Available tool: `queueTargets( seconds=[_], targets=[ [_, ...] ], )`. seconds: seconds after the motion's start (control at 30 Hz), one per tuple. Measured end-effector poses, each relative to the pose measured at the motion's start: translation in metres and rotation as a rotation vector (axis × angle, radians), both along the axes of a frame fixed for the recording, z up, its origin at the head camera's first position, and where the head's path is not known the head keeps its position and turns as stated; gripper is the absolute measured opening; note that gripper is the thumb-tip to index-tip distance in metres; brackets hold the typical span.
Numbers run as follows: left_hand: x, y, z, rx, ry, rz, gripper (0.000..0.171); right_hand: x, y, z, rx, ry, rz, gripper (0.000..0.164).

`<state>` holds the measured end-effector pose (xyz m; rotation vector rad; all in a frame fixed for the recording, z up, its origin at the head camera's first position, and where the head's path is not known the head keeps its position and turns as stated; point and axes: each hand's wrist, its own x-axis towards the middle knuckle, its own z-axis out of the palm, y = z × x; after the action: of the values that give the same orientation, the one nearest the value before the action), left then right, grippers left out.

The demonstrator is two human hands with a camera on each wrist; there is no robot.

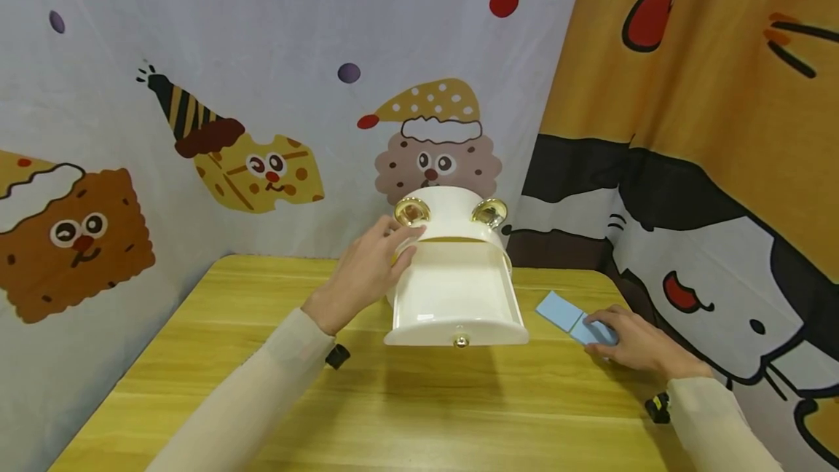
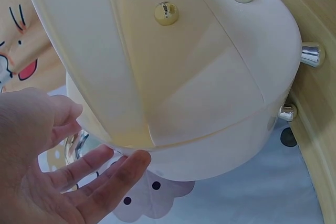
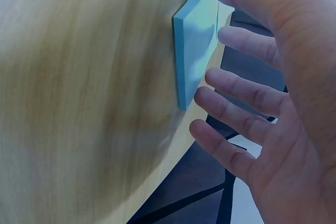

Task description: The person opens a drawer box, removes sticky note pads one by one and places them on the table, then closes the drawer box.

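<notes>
A cream-white round storage box with gold knobs, its upper drawer (image 1: 459, 290) pulled out toward me, stands mid-table. My left hand (image 1: 367, 268) is at the left side of the box body (image 2: 231, 35), fingertips right at its edge beside the open drawer. The drawer's inside shows only bare white. To the right lie two thin, light blue square pads (image 1: 558, 311), end to end like sticky notes. My right hand (image 1: 629, 341) reaches over the nearer pad (image 3: 195, 51), thumb and fingers spread around it, fingertips close to its edges.
The wooden table (image 1: 262, 377) runs up to a printed cloth (image 1: 295, 35) behind and on the right. Two gold rings (image 1: 412, 212) stick up from the top of the box. A gold knob (image 1: 462, 341) is on the drawer front.
</notes>
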<state>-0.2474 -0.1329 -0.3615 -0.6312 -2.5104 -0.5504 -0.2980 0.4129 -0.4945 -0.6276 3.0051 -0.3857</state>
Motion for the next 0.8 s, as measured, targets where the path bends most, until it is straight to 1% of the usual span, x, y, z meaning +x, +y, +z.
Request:
queueTargets(
  seconds=[0.13,0.33,0.47,0.63,0.8],
  targets=[
    [-0.001,0.0,-0.001,0.007,-0.001,0.001,0.04,0.0,-0.004,0.0,0.014,0.017,0.011,0.06],
    [-0.002,0.0,-0.002,0.016,0.008,0.003,0.038,0.0,-0.013,0.007,0.015,0.054,0.012,0.062],
    [-0.003,0.0,-0.002,0.016,0.01,0.009,0.038,0.002,-0.023,0.013,0.001,0.073,0.018,0.061],
    [-0.004,0.001,-0.003,0.027,0.018,0.012,0.037,0.004,-0.037,0.024,-0.018,0.109,0.052,0.056],
    [-0.005,0.001,-0.004,0.032,0.038,0.006,0.036,0.007,-0.05,0.036,-0.04,0.19,0.103,0.05]
  ],
)
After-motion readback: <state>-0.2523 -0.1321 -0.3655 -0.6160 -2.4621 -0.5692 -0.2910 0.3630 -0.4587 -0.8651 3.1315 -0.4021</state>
